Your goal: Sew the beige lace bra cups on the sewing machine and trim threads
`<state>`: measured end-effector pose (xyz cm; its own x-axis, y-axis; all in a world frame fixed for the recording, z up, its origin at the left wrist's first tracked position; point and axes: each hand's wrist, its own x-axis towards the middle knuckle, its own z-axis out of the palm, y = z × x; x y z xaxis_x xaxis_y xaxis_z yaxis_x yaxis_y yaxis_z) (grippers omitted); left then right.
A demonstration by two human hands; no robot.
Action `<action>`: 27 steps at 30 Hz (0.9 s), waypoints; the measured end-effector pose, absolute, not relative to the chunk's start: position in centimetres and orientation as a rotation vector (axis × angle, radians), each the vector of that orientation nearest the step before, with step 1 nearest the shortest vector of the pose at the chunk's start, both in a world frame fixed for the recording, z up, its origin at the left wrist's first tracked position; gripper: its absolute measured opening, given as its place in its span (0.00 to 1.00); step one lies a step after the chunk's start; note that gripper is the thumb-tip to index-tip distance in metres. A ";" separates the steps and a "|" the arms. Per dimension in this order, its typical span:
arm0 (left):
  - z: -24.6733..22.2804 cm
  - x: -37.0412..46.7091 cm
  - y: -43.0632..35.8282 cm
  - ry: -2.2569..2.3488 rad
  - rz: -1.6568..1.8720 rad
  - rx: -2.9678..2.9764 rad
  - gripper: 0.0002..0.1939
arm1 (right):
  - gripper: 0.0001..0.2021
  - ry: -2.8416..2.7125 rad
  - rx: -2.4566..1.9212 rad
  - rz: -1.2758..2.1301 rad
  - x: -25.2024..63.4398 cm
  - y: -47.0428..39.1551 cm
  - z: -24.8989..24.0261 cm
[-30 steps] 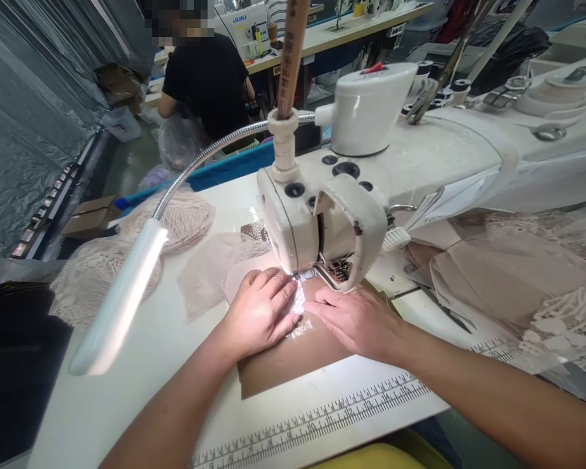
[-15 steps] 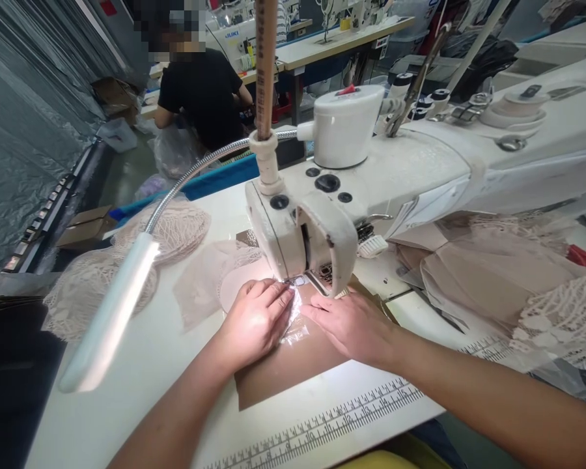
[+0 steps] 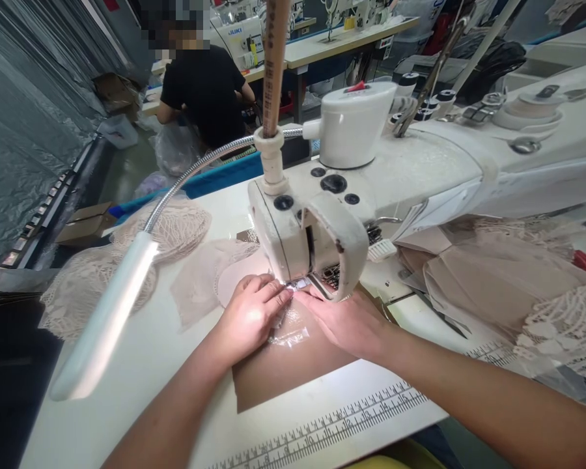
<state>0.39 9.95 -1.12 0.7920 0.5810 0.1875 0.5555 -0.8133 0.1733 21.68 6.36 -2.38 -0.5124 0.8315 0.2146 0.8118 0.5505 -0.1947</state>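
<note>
at the middle of the frame, the left hand (image 3: 251, 312) and the right hand (image 3: 346, 322) lie on a brown sheet (image 3: 283, 384), fingertips close together below the head of a white sewing machine (image 3: 420, 163). a white lamp (image 3: 110, 312) slants down the left side, by round lace pieces (image 3: 188, 228). a ruler scale (image 3: 332, 435) crosses the bottom, sheer fabric (image 3: 473, 273) lies at right, and a person in black (image 3: 202, 91) is at upper left.
</note>
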 end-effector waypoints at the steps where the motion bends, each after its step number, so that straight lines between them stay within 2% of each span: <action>1: -1.1 0.4 10.0 0.926 0.348 2.861 0.12 | 0.20 -2.498 -1.368 0.102 21.7 6.4 -2.3; 10: -1.1 0.3 10.2 1.016 0.292 2.869 0.14 | 0.20 -2.501 -1.310 0.169 22.2 6.8 -2.2; 27: -0.7 0.3 10.0 1.122 0.173 2.940 0.08 | 0.15 -2.399 -1.313 0.300 22.2 6.8 -1.8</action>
<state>0.26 10.02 -0.66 0.7406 0.6635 0.1061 0.6646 -0.7466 0.0302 22.17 6.76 -1.83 -0.4864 0.8425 0.2315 0.7596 0.5387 -0.3645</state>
